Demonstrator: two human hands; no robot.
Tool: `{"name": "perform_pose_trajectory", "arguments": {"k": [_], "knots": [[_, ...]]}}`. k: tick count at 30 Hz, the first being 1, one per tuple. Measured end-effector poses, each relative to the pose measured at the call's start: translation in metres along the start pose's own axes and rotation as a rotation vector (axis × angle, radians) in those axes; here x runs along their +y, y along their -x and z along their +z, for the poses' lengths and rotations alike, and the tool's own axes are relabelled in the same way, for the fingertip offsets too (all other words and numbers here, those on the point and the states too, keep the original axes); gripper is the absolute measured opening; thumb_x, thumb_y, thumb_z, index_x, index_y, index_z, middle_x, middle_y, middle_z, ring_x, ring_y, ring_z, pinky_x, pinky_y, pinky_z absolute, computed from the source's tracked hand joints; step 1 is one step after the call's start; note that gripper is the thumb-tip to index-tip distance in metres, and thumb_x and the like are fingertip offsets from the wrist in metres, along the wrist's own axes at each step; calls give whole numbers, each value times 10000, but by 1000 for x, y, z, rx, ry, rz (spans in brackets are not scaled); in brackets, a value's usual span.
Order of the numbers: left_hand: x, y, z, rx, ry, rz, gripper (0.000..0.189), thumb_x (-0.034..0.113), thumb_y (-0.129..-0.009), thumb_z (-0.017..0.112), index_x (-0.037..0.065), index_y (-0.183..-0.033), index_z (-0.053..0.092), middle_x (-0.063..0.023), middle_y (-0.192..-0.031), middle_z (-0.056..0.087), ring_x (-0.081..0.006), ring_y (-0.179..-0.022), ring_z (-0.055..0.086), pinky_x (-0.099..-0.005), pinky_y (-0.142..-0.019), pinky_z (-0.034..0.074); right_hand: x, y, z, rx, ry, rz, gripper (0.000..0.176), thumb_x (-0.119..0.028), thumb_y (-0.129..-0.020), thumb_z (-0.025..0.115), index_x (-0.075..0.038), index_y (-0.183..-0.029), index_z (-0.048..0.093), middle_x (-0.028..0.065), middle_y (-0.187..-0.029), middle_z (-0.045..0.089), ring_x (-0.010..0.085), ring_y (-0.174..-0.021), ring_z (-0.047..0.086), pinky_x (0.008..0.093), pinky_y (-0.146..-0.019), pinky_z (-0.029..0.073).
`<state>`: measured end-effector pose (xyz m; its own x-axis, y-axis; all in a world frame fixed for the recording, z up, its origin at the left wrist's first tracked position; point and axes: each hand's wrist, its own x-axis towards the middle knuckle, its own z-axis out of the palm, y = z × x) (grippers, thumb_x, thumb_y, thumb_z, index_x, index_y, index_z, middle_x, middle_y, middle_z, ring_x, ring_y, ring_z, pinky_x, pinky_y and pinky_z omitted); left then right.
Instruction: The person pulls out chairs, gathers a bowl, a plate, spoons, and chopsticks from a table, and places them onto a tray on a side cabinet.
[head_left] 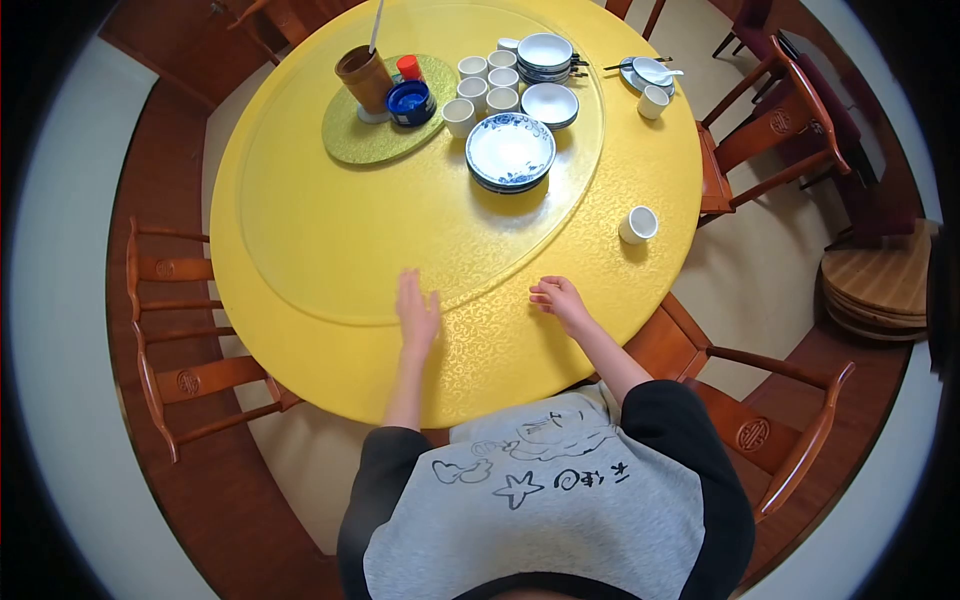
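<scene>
My left hand (pixel 418 312) is held over the near edge of the glass turntable (pixel 330 260), its fingers stretched out and slightly blurred, with nothing in it. To its right, my right hand (pixel 560 302) hovers above the yellow tablecloth (pixel 490 370), fingers loosely curled but apart, also empty. A lone white cup (pixel 638 225) stands upright on the cloth, up and to the right of my right hand. Beyond both hands, a stack of blue-patterned plates (pixel 510 150) rests on the turntable, beside white bowls (pixel 549 104) and several white cups (pixel 473 94).
A green round mat (pixel 365 140) holds a brown container (pixel 364 78), a blue bowl (pixel 411 102) and a red-capped jar (pixel 409 68). At the right edge sit a place setting (pixel 652 72) and a cup (pixel 653 101). Wooden chairs (pixel 755 430) surround the table.
</scene>
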<state>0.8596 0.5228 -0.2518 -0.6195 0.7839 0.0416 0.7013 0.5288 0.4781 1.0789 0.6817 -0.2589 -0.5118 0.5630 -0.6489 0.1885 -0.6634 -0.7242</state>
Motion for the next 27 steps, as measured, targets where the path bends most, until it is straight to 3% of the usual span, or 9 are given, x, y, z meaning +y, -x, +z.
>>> {"name": "perform_pose_trajectory", "arguments": {"k": [1,3,6,13,16,18,22,25,27], "knots": [[-4,2,-6,0,0,2,572,253,-817,484,55,-1291,232,-219,-1320,231,-331,-1233,213,-436,-987,206,2,7,-5,1,-2,-1,395,-211,-803,497,1,-1109,368,101,-976,553,166,-844,558,279,-699,434],[-8,9,-14,28,-343,-393,625,334,-811,482,41,-1296,217,-257,-1337,134,-363,-1255,108,-480,-983,175,7,21,-16,-13,8,17,380,-211,-827,484,-7,-1123,364,110,-1009,538,164,-862,549,268,-709,427],[-26,19,-8,3,-328,-428,672,391,-805,469,25,-1300,200,-290,-1331,74,-395,-1255,32,-522,-968,158,19,36,-31,6,23,22,382,-230,-806,493,-9,-1099,388,92,-981,558,156,-844,557,266,-694,428],[11,25,19,-65,-369,-227,681,381,-804,472,12,-1301,189,-311,-1317,92,-453,-1216,100,-530,-956,155,32,45,-33,31,-14,60,355,-230,-809,494,-14,-1079,414,79,-964,565,144,-829,556,255,-675,431],[30,22,25,-124,-378,-135,629,286,-801,486,15,-1296,209,-334,-1299,112,-478,-1188,142,-525,-952,167,30,51,-31,39,-61,46,317,-204,-828,483,-20,-1077,418,84,-949,567,145,-822,558,248,-676,430],[38,22,28,-154,-360,-38,559,92,-776,468,27,-1285,248,-291,-1314,151,-445,-1193,178,-508,-951,193,28,53,-33,41,-62,12,311,-203,-830,478,-18,-1073,420,85,-934,569,145,-812,559,243,-673,431],[44,21,27,-90,-226,107,574,-62,-722,416,35,-1272,282,-225,-1333,184,-408,-1201,202,-487,-961,199,28,42,-51,87,-89,1,312,-209,-811,492,-11,-1046,435,92,-939,564,148,-787,560,242,-636,434],[44,19,16,-134,-183,170,628,-113,-694,404,97,-1277,303,-176,-1342,209,-371,-1218,205,-466,-965,214,19,24,-75,246,-105,-123,277,-191,-822,490,-25,-1034,424,90,-936,557,149,-775,562,243,-617,436],[38,20,19,-80,-402,38,676,-108,-714,407,202,-1300,275,-178,-1333,232,-364,-1245,139,-441,-978,200,7,11,-94,401,-54,-219,296,-196,-803,523,-26,-1022,418,84,-920,547,151,-759,559,239,-588,432]]}}
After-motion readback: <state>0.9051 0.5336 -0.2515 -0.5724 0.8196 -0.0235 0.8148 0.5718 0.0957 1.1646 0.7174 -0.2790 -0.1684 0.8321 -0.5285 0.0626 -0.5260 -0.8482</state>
